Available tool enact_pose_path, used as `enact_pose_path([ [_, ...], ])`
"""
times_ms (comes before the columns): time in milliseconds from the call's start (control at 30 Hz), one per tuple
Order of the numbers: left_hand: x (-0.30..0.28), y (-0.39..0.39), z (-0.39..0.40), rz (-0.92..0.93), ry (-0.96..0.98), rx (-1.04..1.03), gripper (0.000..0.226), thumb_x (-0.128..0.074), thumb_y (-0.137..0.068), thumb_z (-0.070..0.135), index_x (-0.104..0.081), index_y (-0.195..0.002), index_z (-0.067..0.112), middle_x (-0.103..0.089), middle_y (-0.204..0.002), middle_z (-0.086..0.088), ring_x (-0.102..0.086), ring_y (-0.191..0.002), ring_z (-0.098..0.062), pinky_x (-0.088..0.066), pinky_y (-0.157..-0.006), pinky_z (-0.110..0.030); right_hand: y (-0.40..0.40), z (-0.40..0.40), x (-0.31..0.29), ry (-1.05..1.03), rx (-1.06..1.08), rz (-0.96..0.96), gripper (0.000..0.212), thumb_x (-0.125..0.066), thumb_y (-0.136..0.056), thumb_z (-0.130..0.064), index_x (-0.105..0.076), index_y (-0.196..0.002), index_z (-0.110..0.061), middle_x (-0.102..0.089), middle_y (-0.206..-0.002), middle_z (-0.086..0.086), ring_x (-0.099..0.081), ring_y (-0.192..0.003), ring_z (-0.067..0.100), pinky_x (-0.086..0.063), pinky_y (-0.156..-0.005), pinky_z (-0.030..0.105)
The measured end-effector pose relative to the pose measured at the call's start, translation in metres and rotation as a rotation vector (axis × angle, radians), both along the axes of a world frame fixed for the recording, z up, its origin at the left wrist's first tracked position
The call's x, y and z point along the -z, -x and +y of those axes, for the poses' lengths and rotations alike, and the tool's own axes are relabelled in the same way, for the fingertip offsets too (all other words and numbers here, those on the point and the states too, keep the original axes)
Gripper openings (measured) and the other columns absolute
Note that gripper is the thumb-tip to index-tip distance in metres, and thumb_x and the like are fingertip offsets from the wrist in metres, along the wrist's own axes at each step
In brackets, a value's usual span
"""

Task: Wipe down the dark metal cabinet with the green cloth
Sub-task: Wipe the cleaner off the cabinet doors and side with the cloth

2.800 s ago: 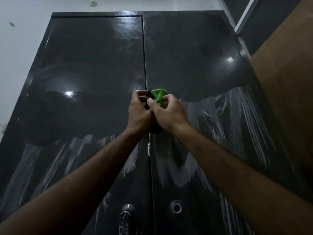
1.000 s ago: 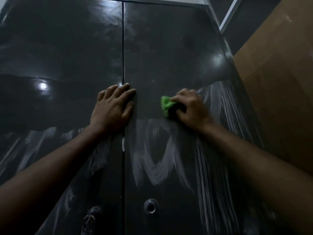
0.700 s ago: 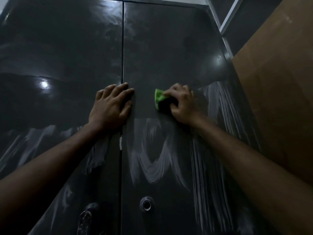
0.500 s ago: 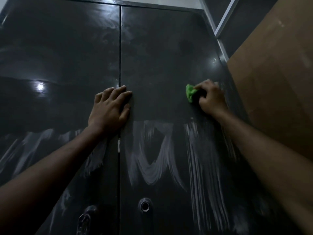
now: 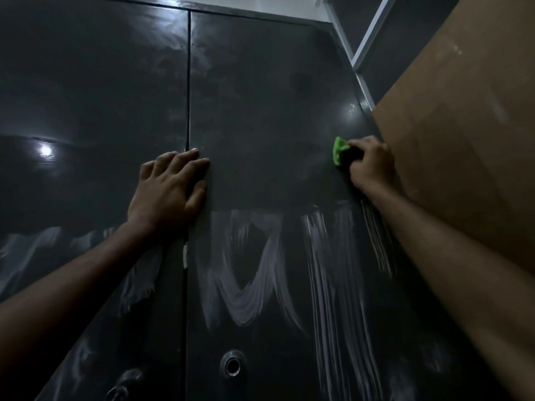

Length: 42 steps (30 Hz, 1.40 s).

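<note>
Cloth: green cloth [image 5: 337, 150] now at right door's far edge, was mid-door 1 s ago. Right hand [image 5: 372, 166] fingers curled round it, cloth poking past fingertips. Left hand [image 5: 170, 192] flat, fingers straight across door seam, unmoved. White streaks [image 5: 249, 273] below fingers still on dark metal cabinet [image 5: 260, 96]; approx. upper band done.

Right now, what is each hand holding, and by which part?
The right hand grips the bunched green cloth, one end sticking out. The left hand holds nothing.

Two-door cabinet [image 5: 260, 96], doors meeting at a vertical seam. Left hand [image 5: 168, 192] lies flat across the seam. Right hand [image 5: 370, 166] holds the cloth [image 5: 337, 149] against the right door near its right edge, beside a board [image 5: 463, 140]. Smears [image 5: 246, 279] lie below both hands; a keyhole [image 5: 232, 365] lower still, a handle [image 5: 121, 386] left of it.
</note>
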<state>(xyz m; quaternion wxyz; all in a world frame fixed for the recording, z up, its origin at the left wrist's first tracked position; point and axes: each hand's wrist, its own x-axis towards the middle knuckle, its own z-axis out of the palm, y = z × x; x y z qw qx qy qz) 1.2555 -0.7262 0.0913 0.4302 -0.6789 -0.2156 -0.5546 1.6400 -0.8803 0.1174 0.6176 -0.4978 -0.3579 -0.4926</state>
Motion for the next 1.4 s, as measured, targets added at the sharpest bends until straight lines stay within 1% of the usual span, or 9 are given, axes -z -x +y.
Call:
enact_pose_path([
  [67,0.0,0.001,-0.001,0.002,-0.001,-0.001,0.057,-0.035,-0.098,0.054,-0.048,-0.149,0.033,-0.042,-0.161,0.002,-0.034,-0.146,-0.028,-0.026,-0.114,-0.047,0.029,0.01,-0.011,0.001,-0.038,-0.001,0.052,-0.051,-0.082,0.003,-0.071,-0.122,-0.025,-0.063,-0.125,0.001,-0.053,-0.114,0.034,-0.045,-0.092,0.037],
  [267,0.003,0.0,-0.005,0.006,0.002,0.006,0.059,-0.035,-0.098,0.053,-0.048,-0.151,0.031,-0.041,-0.162,0.002,-0.031,-0.148,-0.028,-0.025,-0.116,-0.048,0.028,0.011,0.055,0.15,-0.039,-0.456,0.038,-0.054,-0.076,-0.014,-0.075,-0.107,-0.017,-0.066,-0.11,0.003,-0.056,-0.098,0.029,-0.046,-0.084,0.043],
  [500,0.005,-0.002,-0.009,-0.002,0.002,0.009,0.06,-0.034,-0.097,0.052,-0.048,-0.151,0.029,-0.04,-0.162,0.001,-0.031,-0.148,-0.029,-0.026,-0.115,-0.049,0.013,0.005,-0.021,0.045,0.051,0.162,0.038,-0.053,-0.093,-0.018,-0.058,-0.131,-0.017,-0.046,-0.137,0.016,-0.042,-0.126,0.041,-0.039,-0.106,0.048],
  [633,0.005,0.002,-0.01,0.008,0.017,0.015,0.061,-0.033,-0.097,0.053,-0.047,-0.151,0.03,-0.039,-0.163,0.001,-0.03,-0.149,-0.029,-0.025,-0.116,-0.049,0.07,0.029,0.009,0.124,-0.024,-0.26,0.039,-0.059,-0.086,-0.038,-0.069,-0.12,-0.021,-0.057,-0.116,0.009,-0.05,-0.106,0.033,-0.045,-0.091,0.041],
  [733,0.005,0.003,-0.01,0.011,0.021,0.009,0.061,-0.033,-0.097,0.054,-0.048,-0.152,0.029,-0.039,-0.163,0.001,-0.03,-0.149,-0.029,-0.025,-0.116,-0.049,0.039,0.021,0.059,0.159,-0.025,-0.47,0.032,-0.056,-0.081,-0.036,-0.073,-0.104,-0.021,-0.06,-0.105,0.002,-0.053,-0.095,0.027,-0.044,-0.082,0.038],
  [933,0.005,-0.002,-0.012,-0.007,0.027,-0.009,0.06,-0.033,-0.096,0.052,-0.048,-0.15,0.029,-0.04,-0.162,0.001,-0.031,-0.148,-0.029,-0.026,-0.115,-0.049,-0.017,-0.002,0.008,-0.032,0.021,0.049,0.037,-0.043,-0.089,-0.024,-0.07,-0.114,-0.025,-0.063,-0.119,0.006,-0.052,-0.11,0.039,-0.047,-0.092,0.046],
  [1033,0.006,0.0,-0.013,0.002,0.025,-0.005,0.06,-0.034,-0.097,0.052,-0.049,-0.15,0.028,-0.04,-0.162,0.0,-0.032,-0.148,-0.029,-0.026,-0.115,-0.049,0.029,0.019,0.006,0.047,-0.041,-0.149,0.042,-0.045,-0.085,-0.02,-0.07,-0.117,-0.026,-0.062,-0.119,0.005,-0.052,-0.11,0.034,-0.043,-0.094,0.046],
  [1167,0.005,0.0,-0.011,0.011,0.023,-0.004,0.059,-0.034,-0.098,0.052,-0.048,-0.151,0.03,-0.04,-0.162,0.001,-0.031,-0.148,-0.029,-0.026,-0.115,-0.049,0.021,0.017,0.058,0.152,-0.076,-0.44,0.037,-0.047,-0.081,-0.029,-0.074,-0.106,-0.028,-0.064,-0.104,-0.004,-0.053,-0.096,0.02,-0.038,-0.081,0.037],
  [1400,0.006,-0.002,-0.011,-0.001,0.015,-0.012,0.058,-0.034,-0.098,0.051,-0.049,-0.149,0.029,-0.041,-0.161,0.0,-0.033,-0.146,-0.03,-0.028,-0.114,-0.05,-0.031,0.0,0.024,0.072,0.024,-0.019,0.043,-0.052,-0.088,-0.005,-0.065,-0.126,-0.017,-0.049,-0.127,0.015,-0.046,-0.116,0.04,-0.042,-0.1,0.046],
])
